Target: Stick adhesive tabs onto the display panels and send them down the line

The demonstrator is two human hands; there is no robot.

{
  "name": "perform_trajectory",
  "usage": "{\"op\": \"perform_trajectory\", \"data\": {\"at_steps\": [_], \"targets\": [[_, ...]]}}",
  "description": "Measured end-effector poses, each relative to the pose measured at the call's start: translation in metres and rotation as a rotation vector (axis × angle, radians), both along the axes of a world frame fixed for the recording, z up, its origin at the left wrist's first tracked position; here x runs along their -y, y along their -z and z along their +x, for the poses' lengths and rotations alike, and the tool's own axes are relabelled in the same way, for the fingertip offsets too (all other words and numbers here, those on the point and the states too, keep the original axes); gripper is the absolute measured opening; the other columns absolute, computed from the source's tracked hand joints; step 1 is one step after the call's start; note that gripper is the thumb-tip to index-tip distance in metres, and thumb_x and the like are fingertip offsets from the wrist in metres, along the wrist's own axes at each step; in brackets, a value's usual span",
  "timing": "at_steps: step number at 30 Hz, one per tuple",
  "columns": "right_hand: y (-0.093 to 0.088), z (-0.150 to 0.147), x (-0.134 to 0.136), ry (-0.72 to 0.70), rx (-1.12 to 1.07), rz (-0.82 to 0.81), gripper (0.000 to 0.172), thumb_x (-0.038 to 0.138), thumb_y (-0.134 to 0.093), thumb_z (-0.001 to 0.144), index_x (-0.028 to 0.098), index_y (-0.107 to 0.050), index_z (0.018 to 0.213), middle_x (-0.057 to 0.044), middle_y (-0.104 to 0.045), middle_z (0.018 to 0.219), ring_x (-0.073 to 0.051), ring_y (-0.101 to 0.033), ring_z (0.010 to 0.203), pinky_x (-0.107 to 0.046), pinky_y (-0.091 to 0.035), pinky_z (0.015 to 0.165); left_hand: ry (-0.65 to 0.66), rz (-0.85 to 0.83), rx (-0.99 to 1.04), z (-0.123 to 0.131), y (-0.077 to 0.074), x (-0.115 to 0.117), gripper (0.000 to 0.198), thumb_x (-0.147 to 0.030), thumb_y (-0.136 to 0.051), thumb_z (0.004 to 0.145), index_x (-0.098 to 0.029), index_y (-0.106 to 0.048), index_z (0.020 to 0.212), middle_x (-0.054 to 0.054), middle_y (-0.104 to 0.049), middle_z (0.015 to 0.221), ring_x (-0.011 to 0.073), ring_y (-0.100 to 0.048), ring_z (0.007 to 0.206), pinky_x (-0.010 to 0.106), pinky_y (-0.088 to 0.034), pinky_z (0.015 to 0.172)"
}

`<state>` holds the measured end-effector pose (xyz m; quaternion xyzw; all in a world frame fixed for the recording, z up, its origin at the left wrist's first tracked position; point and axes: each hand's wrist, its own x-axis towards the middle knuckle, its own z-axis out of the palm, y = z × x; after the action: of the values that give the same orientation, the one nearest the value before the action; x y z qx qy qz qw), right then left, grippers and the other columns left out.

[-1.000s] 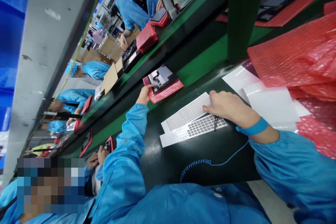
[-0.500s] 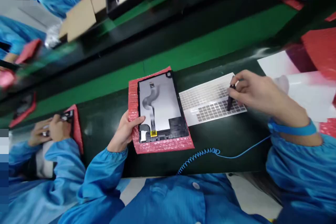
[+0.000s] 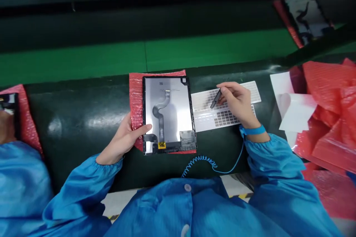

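Observation:
A tablet panel [image 3: 169, 113] with a grey back and a flex cable lies on a red bubble-wrap sheet [image 3: 135, 96] on the dark bench in front of me. My left hand [image 3: 125, 139] grips the left edge of the wrap and panel, thumb on top. My right hand [image 3: 236, 103] pinches dark tweezers [image 3: 215, 99] over white sticker sheets [image 3: 205, 113] carrying rows of small grey squares. A blue wrist strap [image 3: 253, 130] on my right wrist trails a coiled blue cord [image 3: 198, 163].
Red bubble-wrap bags [image 3: 328, 118] and white paper sheets [image 3: 292, 109] are piled at the right. A green conveyor belt [image 3: 83, 61] runs behind the bench, carrying another panel on red wrap [image 3: 306, 18]. A co-worker's blue sleeve [image 3: 19, 177] and red pad [image 3: 23, 118] sit at the left.
My left hand pulled the panel on its wrap from the belt to the bench in front of me and squared it up. My right hand lifted the tweezers above the sticker sheets.

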<state>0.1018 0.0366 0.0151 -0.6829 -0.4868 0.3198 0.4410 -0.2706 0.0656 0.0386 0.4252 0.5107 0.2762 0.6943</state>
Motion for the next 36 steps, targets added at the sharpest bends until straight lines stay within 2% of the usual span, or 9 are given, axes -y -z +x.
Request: {"op": "perform_trajectory", "data": {"at_steps": [5, 11, 14, 19, 24, 28, 36], "targets": [[0.003, 0.017, 0.003, 0.044, 0.016, 0.001, 0.020, 0.040, -0.060, 0.098, 0.025, -0.069, 0.108, 0.000, -0.066, 0.068, -0.019, -0.068, 0.058, -0.034, -0.056, 0.055, -0.011, 0.017, -0.029, -0.003, 0.003, 0.003, 0.065, -0.035, -0.093, 0.074, -0.020, -0.063, 0.130, 0.008, -0.076, 0.115, 0.0282, -0.075, 0.098, 0.038, -0.066, 0.082], [0.001, 0.018, 0.012, 0.103, 0.097, 0.051, 0.022, 0.042, -0.056, 0.100, 0.025, -0.066, 0.109, -0.001, -0.064, 0.070, -0.022, -0.070, 0.062, -0.038, -0.058, 0.059, -0.049, 0.019, 0.008, 0.006, 0.010, 0.013, 0.062, -0.032, -0.096, 0.070, -0.020, -0.067, 0.123, 0.009, -0.076, 0.115, 0.0278, -0.076, 0.095, 0.039, -0.066, 0.083], [0.000, 0.012, 0.020, 0.120, 0.053, 0.037, 0.024, 0.046, -0.055, 0.099, 0.027, -0.064, 0.110, 0.000, -0.062, 0.068, -0.022, -0.068, 0.060, -0.038, -0.059, 0.060, -0.040, 0.025, 0.031, 0.014, 0.013, 0.019, 0.062, -0.031, -0.095, 0.071, -0.021, -0.067, 0.125, 0.008, -0.076, 0.116, 0.0271, -0.076, 0.097, 0.038, -0.066, 0.086], [0.007, -0.007, 0.025, 0.092, -0.094, 0.047, 0.026, 0.051, -0.056, 0.097, 0.027, -0.063, 0.104, 0.003, -0.056, 0.060, -0.019, -0.065, 0.052, -0.035, -0.056, 0.053, 0.002, 0.068, 0.052, 0.023, 0.010, 0.025, 0.055, -0.032, -0.092, 0.076, -0.021, -0.066, 0.123, 0.007, -0.076, 0.114, 0.0263, -0.076, 0.098, 0.037, -0.064, 0.089], [0.013, -0.024, 0.023, 0.074, -0.149, 0.059, 0.028, 0.053, -0.057, 0.098, 0.027, -0.063, 0.105, 0.003, -0.059, 0.064, -0.017, -0.067, 0.055, -0.033, -0.058, 0.054, -0.017, 0.077, 0.040, 0.022, 0.008, 0.027, 0.055, -0.033, -0.091, 0.076, -0.021, -0.065, 0.123, 0.007, -0.076, 0.113, 0.0272, -0.075, 0.099, 0.038, -0.064, 0.090], [0.014, -0.032, 0.021, 0.060, -0.162, 0.081, 0.025, 0.049, -0.058, 0.099, 0.026, -0.065, 0.106, 0.002, -0.061, 0.066, -0.017, -0.068, 0.058, -0.032, -0.059, 0.057, 0.013, 0.110, 0.028, 0.024, 0.014, 0.027, 0.054, -0.035, -0.091, 0.077, -0.021, -0.065, 0.121, 0.007, -0.076, 0.113, 0.0277, -0.075, 0.100, 0.039, -0.064, 0.089], [0.021, -0.036, 0.016, 0.067, -0.260, 0.208, 0.016, 0.041, -0.067, 0.097, 0.027, -0.073, 0.099, 0.003, -0.064, 0.062, -0.016, -0.066, 0.052, -0.032, -0.057, 0.050, 0.130, 0.157, -0.019, 0.026, 0.020, 0.026, 0.062, -0.041, -0.086, 0.083, -0.019, -0.057, 0.134, 0.010, -0.070, 0.129, 0.0302, -0.069, 0.116, 0.043, -0.060, 0.100]]}}
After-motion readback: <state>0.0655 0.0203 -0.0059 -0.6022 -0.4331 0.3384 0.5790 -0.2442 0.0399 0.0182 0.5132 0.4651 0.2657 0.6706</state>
